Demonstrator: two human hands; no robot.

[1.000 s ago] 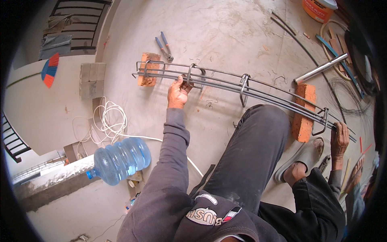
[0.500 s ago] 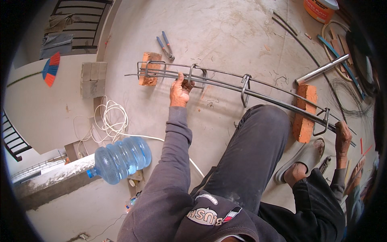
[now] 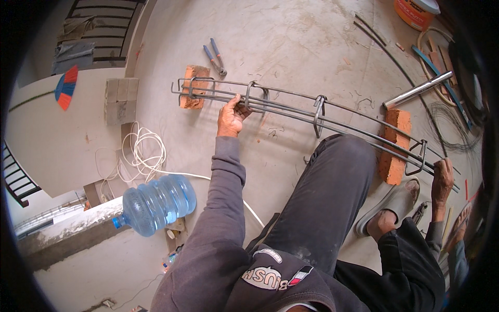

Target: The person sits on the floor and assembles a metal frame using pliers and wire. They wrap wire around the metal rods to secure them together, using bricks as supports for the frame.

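Observation:
A long cage of dark steel rebar with several bent stirrups lies across two orange bricks, the left brick and the right brick. My left hand is closed around the lower rods, between the left brick and the second stirrup. Toward the right end, my right hand grips the rod ends just past the last stirrup. At the far left one rod ends in a small upturned hook. Pincers with blue-and-red handles lie beyond the left brick.
A blue water bottle lies at left beside a white cable coil. A metal tube, loose tie wire and an orange bucket are at right. Another person's foot shows at the right edge.
The left end of one rod has shifted right and turned, so its hook now points up. Both hands keep hold, and my right hand has turned slightly.

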